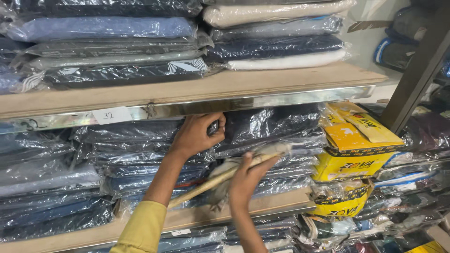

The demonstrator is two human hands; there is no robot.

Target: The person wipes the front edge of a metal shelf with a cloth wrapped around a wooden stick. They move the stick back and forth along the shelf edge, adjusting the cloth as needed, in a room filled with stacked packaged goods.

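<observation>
My left hand reaches up under the metal-edged shelf and grips the top of a stack of dark folded garments in clear plastic bags. My right hand is closed around a light wooden stick that slants from lower left to upper right. A grey-white cloth or feather head on the stick lies against the bagged garments in the middle of the lower shelf. My left arm wears a yellow sleeve.
An upper wooden shelf carries two piles of bagged folded clothes. Yellow printed packets are stacked at the right of the lower shelf. A dark slanted metal post stands at the far right. More bagged garments fill the left.
</observation>
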